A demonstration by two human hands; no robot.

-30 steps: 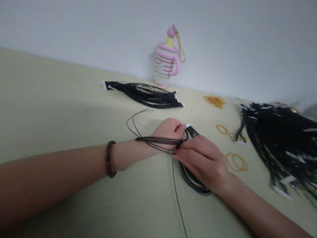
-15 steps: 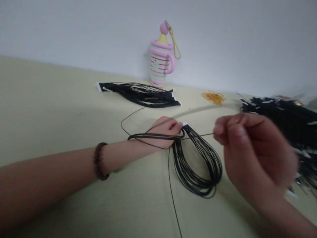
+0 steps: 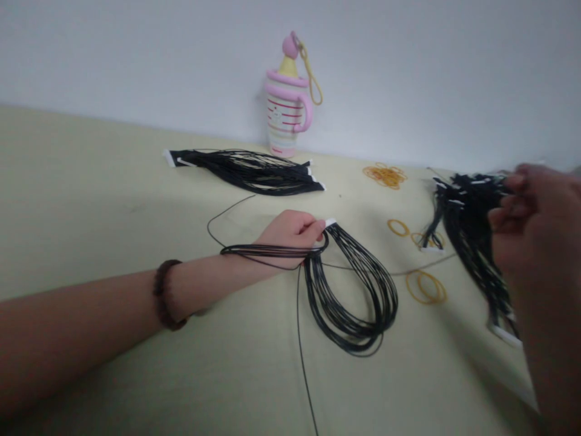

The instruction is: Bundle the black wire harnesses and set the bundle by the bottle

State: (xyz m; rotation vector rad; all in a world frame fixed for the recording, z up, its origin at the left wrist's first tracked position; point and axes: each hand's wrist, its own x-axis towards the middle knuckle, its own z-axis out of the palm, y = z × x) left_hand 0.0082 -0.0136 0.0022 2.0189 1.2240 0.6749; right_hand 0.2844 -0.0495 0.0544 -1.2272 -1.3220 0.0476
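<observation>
Black insulated wire bundle (image 3: pixel 349 297), thin and glossy, tipped with a white connector strip (image 3: pixel 330 223), its strands falling in long open loops onto the cloth just beyond the left hand (image 3: pixel 290 231). Left fingers (image 3: pixel 308 229) curl tightly, pinching the bundle at the strip. Several strands lie wrapped over the left wrist (image 3: pixel 254 254); one lone strand runs off the bottom edge of the view. Dark bead bracelet (image 3: pixel 164 295) on the same arm.

Right hand (image 3: pixel 540 224): blurred, cut off by the right edge. Its fingers (image 3: pixel 508 203) sit against a larger black wire heap (image 3: pixel 472 224) with white tabs; whether they grasp it cannot be told.

Matte pale green cloth (image 3: pixel 91 181) bears a second black wire bundle (image 3: pixel 245 172), lying flat, and loose amber rubber bands (image 3: pixel 424 287). Pink-and-cream striped bottle-shaped cup (image 3: pixel 287 115), yellow cord attached, stands against a white wall (image 3: pixel 408 72).
</observation>
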